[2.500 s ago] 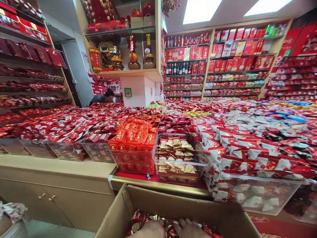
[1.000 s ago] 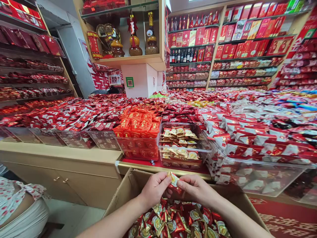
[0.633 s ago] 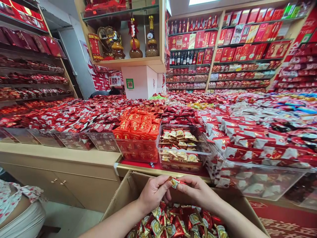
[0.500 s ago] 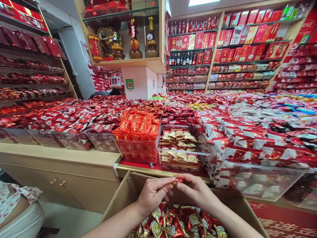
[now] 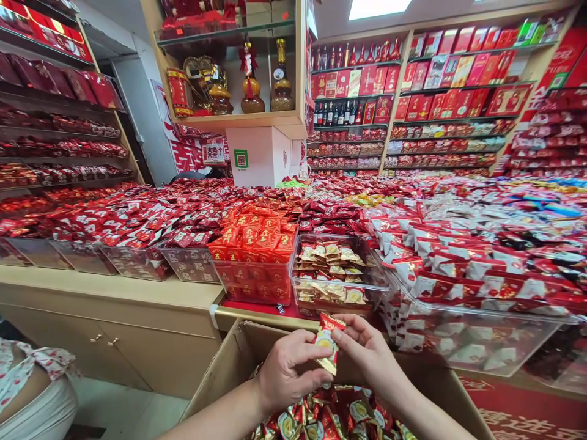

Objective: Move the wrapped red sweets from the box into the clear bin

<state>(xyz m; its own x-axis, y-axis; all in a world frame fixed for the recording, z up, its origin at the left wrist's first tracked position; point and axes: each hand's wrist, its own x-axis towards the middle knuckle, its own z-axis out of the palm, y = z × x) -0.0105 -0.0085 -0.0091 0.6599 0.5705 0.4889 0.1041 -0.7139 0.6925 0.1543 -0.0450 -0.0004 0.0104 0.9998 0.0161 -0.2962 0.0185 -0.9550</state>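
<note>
A small wrapped candy [image 5: 326, 337], red and gold with a round yellow picture, is held up above a cardboard box [image 5: 225, 362]. My right hand [image 5: 373, 353] pinches its upper right edge between thumb and fingers. On the other side, my left hand [image 5: 290, 369] has its index finger against the candy's front and its thumb near the lower end. Below both hands, many similar red and gold candies [image 5: 328, 418] fill the box. My forearms cover part of that pile.
Beyond the box stands a clear bin of gold packets [image 5: 330, 260], with a bin of bright red packets [image 5: 252, 269] to its left. A large bin of red and white packets [image 5: 477, 318] is at right. A person's white clothing [image 5: 39, 400] shows at lower left.
The candy, mostly hidden between my fingers before, is now upright with its printed front showing. My hands have moved slightly apart and lower around it.
</note>
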